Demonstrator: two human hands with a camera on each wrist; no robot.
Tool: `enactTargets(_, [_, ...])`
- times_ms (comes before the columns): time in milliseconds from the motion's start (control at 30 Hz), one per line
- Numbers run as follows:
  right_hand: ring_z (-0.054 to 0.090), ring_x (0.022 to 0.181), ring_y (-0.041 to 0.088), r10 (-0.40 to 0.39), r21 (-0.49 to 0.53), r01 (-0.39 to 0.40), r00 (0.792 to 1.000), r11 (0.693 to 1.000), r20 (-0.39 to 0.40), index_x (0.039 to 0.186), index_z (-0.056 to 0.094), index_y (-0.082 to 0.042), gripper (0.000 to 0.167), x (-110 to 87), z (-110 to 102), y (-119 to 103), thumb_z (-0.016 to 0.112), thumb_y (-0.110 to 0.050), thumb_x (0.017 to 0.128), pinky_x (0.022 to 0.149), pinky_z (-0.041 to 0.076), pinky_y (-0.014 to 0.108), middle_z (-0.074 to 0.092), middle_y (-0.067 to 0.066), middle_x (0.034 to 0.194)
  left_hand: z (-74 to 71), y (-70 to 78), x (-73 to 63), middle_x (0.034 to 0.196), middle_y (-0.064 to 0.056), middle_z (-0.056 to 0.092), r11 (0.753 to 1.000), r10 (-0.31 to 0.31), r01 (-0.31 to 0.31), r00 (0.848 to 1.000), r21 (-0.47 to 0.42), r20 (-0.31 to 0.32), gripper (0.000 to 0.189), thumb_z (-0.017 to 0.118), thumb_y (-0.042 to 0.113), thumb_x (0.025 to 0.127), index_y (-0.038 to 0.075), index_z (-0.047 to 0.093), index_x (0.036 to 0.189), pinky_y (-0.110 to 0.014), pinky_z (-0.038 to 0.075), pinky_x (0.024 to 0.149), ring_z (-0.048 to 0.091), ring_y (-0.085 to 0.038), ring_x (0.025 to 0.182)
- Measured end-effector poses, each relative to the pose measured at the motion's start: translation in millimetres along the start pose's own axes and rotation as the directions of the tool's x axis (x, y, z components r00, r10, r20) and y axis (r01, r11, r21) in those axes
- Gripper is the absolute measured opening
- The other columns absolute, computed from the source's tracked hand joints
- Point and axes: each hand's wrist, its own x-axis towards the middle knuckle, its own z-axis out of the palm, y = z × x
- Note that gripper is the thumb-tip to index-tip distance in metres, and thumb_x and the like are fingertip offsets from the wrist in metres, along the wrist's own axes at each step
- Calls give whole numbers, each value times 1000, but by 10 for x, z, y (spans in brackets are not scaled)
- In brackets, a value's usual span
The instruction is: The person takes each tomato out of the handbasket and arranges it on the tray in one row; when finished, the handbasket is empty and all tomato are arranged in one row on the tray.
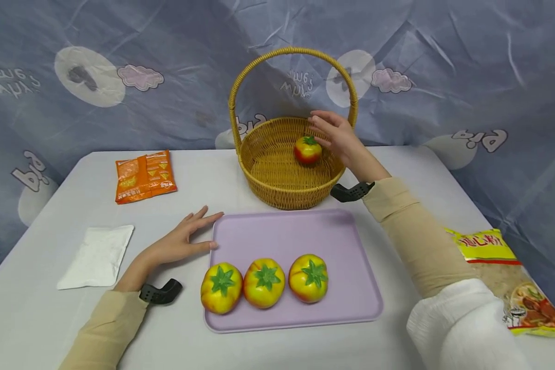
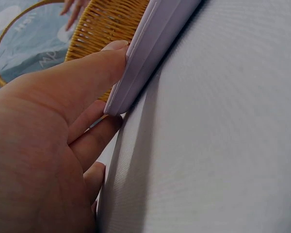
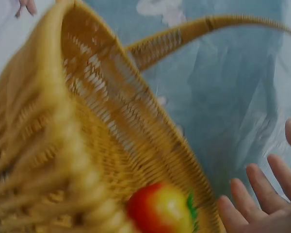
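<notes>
Over the right side of a wicker basket [image 1: 284,191], my right hand [image 1: 335,134] holds nothing, its fingers apart. A red-and-yellow persimmon-like fruit with a green leafy top [image 1: 307,150] lies inside the basket, just below those fingers; the right wrist view has the fruit [image 3: 162,208] near the fingers [image 3: 262,189]. My left hand [image 1: 178,241] touches the left rim of a lilac tray [image 1: 277,234] with spread fingers. In the left wrist view the thumb [image 2: 99,68] lies against the tray's edge [image 2: 140,53]. Three similar fruits [image 1: 264,282] sit along the tray's near side.
An orange packet [image 1: 145,177] and a white pouch [image 1: 97,257] lie on the left of the white table. At the right edge is a yellow-topped clear food bag [image 1: 513,282], partly behind my right sleeve. A printed blue-grey cloth [image 1: 180,118] hangs behind the basket, whose tall handle [image 1: 291,50] arches upward.
</notes>
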Motion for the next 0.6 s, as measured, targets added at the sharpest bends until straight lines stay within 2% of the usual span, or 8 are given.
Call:
enactTargets(133, [36, 127, 23, 20, -115, -30, 996, 993, -86, 139, 40, -2, 52, 88, -67, 164, 59, -20, 93, 107, 23, 40, 41, 11, 136, 12, 0, 2, 151, -21, 15, 1000, 1, -1, 1000, -4, -5, 67, 69, 34, 85, 18, 41, 143, -59, -1, 105, 2, -37, 138])
enactTargets(300, [36, 125, 22, 8, -270, -48, 989, 962, -145, 140, 41, -5, 56, 136, -88, 283, 63, -22, 91, 105, 26, 32, 40, 12, 139, 18, -24, 7, 152, -19, 16, 1000, 8, -8, 1000, -1, -5, 67, 69, 35, 85, 19, 40, 144, -58, -1, 106, 2, -35, 139])
enactTargets(467, [32, 129, 25, -10, -358, -37, 992, 933, -130, 140, 40, -4, 57, 166, -89, 331, 64, -20, 90, 106, 25, 32, 36, 13, 143, 7, -29, 19, 151, -18, 20, 1000, 27, -27, 1000, 6, -8, 67, 69, 34, 85, 18, 40, 144, -55, -2, 107, 4, -33, 139])
enactTargets(600, [33, 128, 27, 22, -432, -59, 996, 900, -91, 140, 39, -3, 57, 179, -73, 361, 64, -16, 90, 105, 28, 34, 34, 13, 144, 3, -24, 18, 151, -18, 21, 1000, 26, -26, 1000, 7, -3, 67, 69, 33, 85, 18, 40, 144, -54, -3, 107, 4, -33, 139])
